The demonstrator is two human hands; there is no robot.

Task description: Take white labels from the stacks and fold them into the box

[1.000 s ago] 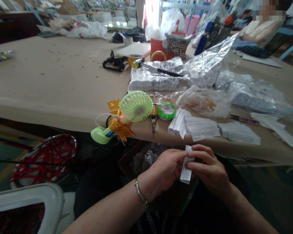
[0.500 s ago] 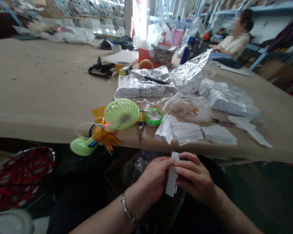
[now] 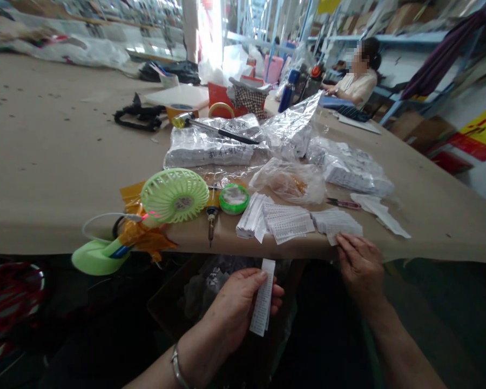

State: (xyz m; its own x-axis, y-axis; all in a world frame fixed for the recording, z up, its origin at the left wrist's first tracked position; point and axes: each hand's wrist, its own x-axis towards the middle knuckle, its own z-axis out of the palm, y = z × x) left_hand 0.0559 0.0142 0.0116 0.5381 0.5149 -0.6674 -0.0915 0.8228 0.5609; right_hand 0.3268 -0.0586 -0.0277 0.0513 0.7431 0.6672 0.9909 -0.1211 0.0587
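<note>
My left hand (image 3: 238,297) is closed around a narrow strip of white printed labels (image 3: 263,302), thumb on top, below the table edge. More than one layer shows at the strip's lower end. My right hand (image 3: 360,265) reaches the table's front edge, its fingertips closed on a white printed label (image 3: 334,233) at the near side of a fanned label stack (image 3: 344,220). Left of that stack lie another fanned pile of labels (image 3: 289,221) and a thicker bundle (image 3: 253,217). The right thumb is mostly hidden.
A green fan (image 3: 176,195) is taped at the table edge beside a pointed tool (image 3: 211,221) and a green round tin (image 3: 234,199). Behind are plastic-wrapped bundles (image 3: 210,148), a hammer (image 3: 218,129) and pink-handled snips (image 3: 344,203). A person (image 3: 358,78) sits at the far right.
My right hand has left the strip and moved up and right to the label stack on the table. My left hand still holds the strip. The view has turned slightly right.
</note>
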